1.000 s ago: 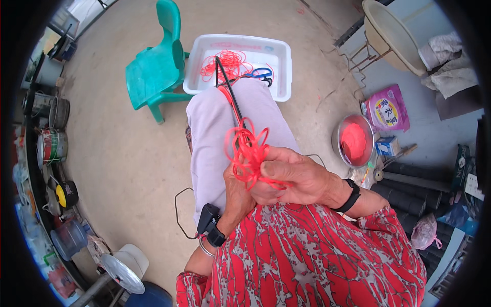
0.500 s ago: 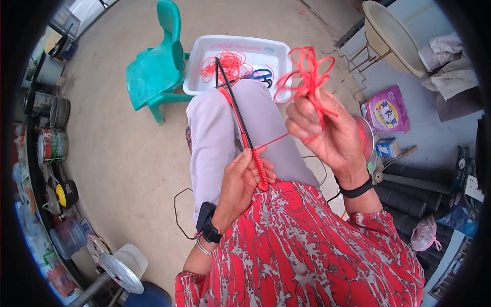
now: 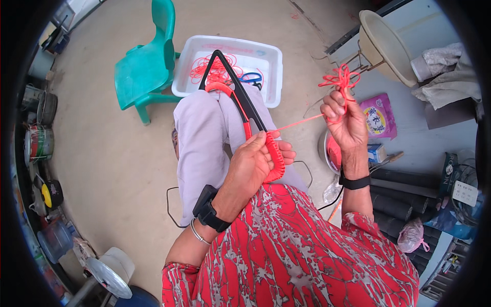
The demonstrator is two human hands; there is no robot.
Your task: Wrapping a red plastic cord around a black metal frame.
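Note:
My left hand [image 3: 251, 161] grips a black triangular frame [image 3: 247, 105] at its near end, thumb on top. Red cord wraps this end in a tight braided covering [image 3: 277, 166], and a smooth red strip runs along the frame's inner side. The far corner points away over my knees. Raised to the right, my right hand [image 3: 347, 118] is closed on a looped bundle of red cord [image 3: 341, 78]. One taut strand [image 3: 300, 123] stretches from it to the frame beside my left fingertips.
Beyond my knees a white plastic tub [image 3: 276, 66] holds loose red cord [image 3: 204, 71] and blue-handled scissors [image 3: 250, 78]. A green chair [image 3: 140, 77] stands left of it. On the right are a metal bowl [image 3: 324, 148], a purple package [image 3: 379, 116] and dark rolls [image 3: 391, 204].
My right hand has moved outward to the right with the cord bundle, lengthening the strand. The frame has turned, so its triangular opening shows wider; my left hand still holds it.

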